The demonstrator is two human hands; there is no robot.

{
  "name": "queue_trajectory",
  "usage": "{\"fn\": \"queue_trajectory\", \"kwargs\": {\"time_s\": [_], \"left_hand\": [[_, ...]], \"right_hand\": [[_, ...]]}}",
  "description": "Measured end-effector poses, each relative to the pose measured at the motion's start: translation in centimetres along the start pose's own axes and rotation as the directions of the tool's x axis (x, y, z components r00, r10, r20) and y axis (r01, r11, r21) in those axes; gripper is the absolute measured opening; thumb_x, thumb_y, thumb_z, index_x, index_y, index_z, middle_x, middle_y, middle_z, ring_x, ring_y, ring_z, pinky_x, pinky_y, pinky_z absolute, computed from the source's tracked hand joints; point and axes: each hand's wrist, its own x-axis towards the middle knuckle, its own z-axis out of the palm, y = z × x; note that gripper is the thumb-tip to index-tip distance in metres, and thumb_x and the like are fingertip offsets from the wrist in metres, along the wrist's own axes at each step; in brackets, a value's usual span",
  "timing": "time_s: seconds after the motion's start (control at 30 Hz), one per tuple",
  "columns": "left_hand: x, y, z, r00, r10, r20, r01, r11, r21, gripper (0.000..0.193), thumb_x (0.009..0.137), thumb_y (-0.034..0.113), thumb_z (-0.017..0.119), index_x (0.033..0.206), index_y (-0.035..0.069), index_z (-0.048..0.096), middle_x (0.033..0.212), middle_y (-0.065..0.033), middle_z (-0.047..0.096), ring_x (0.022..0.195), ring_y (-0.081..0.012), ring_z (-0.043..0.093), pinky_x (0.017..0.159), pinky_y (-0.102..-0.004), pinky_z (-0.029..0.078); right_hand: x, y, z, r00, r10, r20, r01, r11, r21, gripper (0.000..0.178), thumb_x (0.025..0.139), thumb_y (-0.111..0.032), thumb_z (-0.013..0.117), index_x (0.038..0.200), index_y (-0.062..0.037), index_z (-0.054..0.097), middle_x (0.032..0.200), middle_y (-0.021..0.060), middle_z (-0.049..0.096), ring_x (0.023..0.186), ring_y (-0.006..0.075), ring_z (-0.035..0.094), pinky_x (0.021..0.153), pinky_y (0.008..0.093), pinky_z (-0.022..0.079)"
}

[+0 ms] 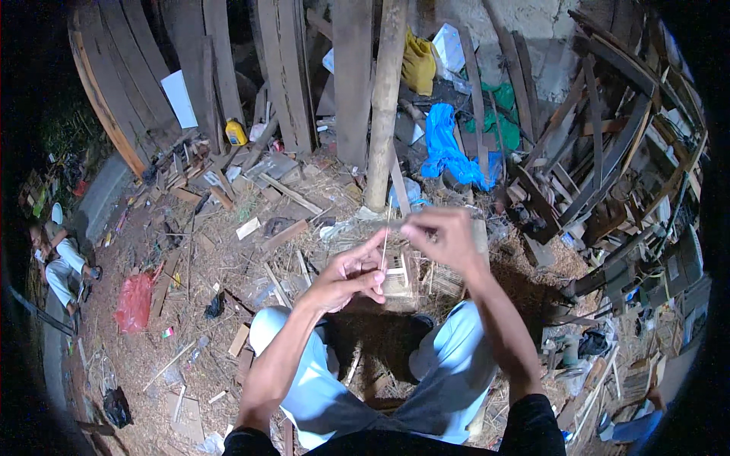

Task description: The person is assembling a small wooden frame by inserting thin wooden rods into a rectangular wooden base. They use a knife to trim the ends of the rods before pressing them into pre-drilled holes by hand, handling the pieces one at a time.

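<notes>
Here | left fingers (367, 248): loosely pinching thin stick (386, 246) | right fingers (439, 216): curled, nearby

Right hand (441, 232) blurred, fingertip contact unclear; thin stick (385, 243) too fine to tell its ends; small wooden piece (400, 277) partly hidden behind left hand (348, 277); black sleeves (528, 425) cut off by lower edge.

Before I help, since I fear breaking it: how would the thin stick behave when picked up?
The thin stick looks straight in the left hand, so probably fairly stiff. Its slenderness suggests it is light and might snap if bent.
</notes>
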Motion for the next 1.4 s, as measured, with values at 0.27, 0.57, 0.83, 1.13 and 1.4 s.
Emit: {"fn": "queue_trajectory", "kwargs": {"time_s": [0.27,0.57,0.83,1.13,1.4], "left_hand": [[0.0,0.4,0.6,0.994,-0.044,0.097,0.041,0.998,0.041,0.074,0.083,0.006,0.062,0.143,0.015,0.020,0.087,-0.0020,0.050,0.072,-0.0115,0.057,0.064,-0.0297,0.058],[0.2,0.3,0.5,0.997,-0.039,0.068,0.036,0.998,0.042,0.071,0.084,0.004,0.059,0.143,0.012,0.020,0.086,-0.0022,0.049,0.073,-0.0123,0.055,0.069,-0.0322,0.057],[0.5,-0.5,-0.1,0.996,-0.025,0.080,0.006,0.974,0.227,0.062,0.086,0.009,0.058,0.141,0.010,0.028,0.077,-0.0015,0.048,0.066,-0.0119,0.054,0.058,-0.0268,0.052],[0.9,-1.7,1.9,0.889,0.220,-0.403,-0.146,0.968,0.205,0.043,0.093,0.019,0.050,0.133,0.006,0.041,0.063,0.0059,0.040,0.050,-0.0027,0.034,0.044,-0.0174,0.025],[0.2,-0.4,2.1,0.921,0.084,-0.381,-0.163,0.970,-0.181,0.047,0.094,0.017,0.045,0.138,0.005,0.032,0.063,0.0055,0.034,0.049,-0.0037,0.031,0.044,-0.0180,0.025]], "right_hand": [[0.4,0.8,-0.8,0.988,0.107,-0.109,-0.102,0.994,0.047,0.019,0.078,-0.020,0.067,0.081,-0.0014,0.069,0.072,0.0130,0.066,0.063,0.0215,0.065,0.060,0.0308,0.050],[-0.2,1.3,0.0,0.830,0.554,0.064,-0.526,0.740,0.420,0.036,0.090,-0.036,0.052,0.098,-0.0036,0.065,0.075,0.0027,0.061,0.067,0.0098,0.051,0.061,0.0279,0.041],[-0.2,-1.3,0.6,0.750,0.589,0.301,-0.640,0.528,0.558,0.025,0.087,-0.025,0.060,0.093,-0.0013,0.064,0.077,-0.0010,0.060,0.072,0.0073,0.052,0.066,0.0243,0.040],[-0.3,-3.4,1.7,0.832,0.553,0.047,-0.531,0.769,0.356,0.022,0.090,-0.022,0.054,0.098,-0.0030,0.061,0.074,0.0063,0.060,0.068,0.0145,0.057,0.066,0.0287,0.043],[-1.2,-3.9,2.3,0.986,0.146,-0.078,-0.154,0.983,-0.101,0.020,0.081,-0.024,0.062,0.084,-0.0047,0.066,0.071,0.0114,0.063,0.059,0.0296,0.061,0.052,0.0370,0.047]]}}
